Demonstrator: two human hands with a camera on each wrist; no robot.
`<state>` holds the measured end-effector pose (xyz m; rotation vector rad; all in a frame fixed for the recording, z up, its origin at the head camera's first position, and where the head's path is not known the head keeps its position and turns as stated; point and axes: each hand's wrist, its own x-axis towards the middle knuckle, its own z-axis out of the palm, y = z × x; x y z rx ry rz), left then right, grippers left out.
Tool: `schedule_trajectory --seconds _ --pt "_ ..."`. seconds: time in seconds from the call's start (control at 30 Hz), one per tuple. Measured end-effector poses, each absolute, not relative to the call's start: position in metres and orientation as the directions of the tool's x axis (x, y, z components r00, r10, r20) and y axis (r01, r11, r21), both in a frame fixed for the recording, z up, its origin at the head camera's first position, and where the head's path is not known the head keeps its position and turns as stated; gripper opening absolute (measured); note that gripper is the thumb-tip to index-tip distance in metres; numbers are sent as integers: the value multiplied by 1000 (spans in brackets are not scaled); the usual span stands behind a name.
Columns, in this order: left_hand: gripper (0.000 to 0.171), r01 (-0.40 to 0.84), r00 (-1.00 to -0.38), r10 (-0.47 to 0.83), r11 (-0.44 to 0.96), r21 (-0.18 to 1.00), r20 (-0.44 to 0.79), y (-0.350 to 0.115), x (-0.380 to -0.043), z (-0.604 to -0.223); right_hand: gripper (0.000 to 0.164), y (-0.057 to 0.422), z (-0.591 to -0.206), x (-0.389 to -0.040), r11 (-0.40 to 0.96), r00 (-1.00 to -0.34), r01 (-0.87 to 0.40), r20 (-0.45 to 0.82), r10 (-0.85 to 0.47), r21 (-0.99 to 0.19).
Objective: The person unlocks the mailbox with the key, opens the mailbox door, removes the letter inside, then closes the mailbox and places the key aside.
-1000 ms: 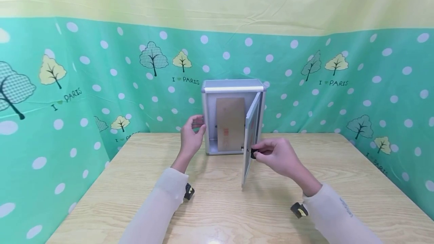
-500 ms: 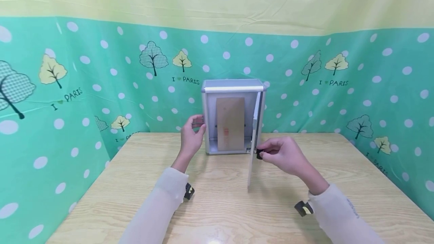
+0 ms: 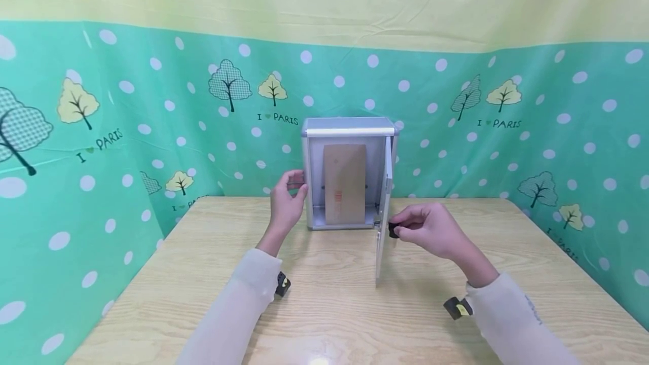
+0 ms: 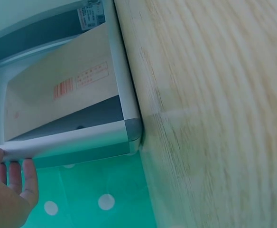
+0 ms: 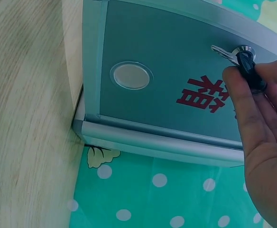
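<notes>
A silver metal mailbox (image 3: pixel 350 124) stands upright on the table, its door (image 3: pixel 383 246) swung out toward the viewer on the right. Inside leans a brown envelope (image 3: pixel 345 176) with red print. My left hand (image 3: pixel 287 204) holds the box's left side, thumb at the front rim and fingers behind it. With thumb and fingers, my right hand (image 3: pixel 431 232) pinches a black-headed key (image 5: pixel 250 73) at the lock (image 5: pixel 243 50) on the door's outer face. A bare metal key blade (image 5: pixel 224 54) sticks out beside it. Red characters (image 5: pixel 202 95) mark the door.
The wood-grain table (image 3: pixel 324 308) extends around the box. Close behind hangs a green and yellow curtain (image 3: pixel 426 83) with dots and trees. Black wrist cameras (image 3: pixel 458 308) sit at both sleeves.
The right hand has moved to the right with the key, swinging the door wider open. The left hand has stayed at the mailbox's left side.
</notes>
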<state>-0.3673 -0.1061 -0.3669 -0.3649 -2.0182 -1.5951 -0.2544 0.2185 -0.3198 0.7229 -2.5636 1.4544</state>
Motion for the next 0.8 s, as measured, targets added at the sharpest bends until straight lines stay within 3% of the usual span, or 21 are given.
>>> schedule_trajectory --seconds 0.8 --pt "32 514 -825 -123 239 824 551 -107 -367 -367 13 235 -319 -260 415 -866 -459 292 -405 -786"
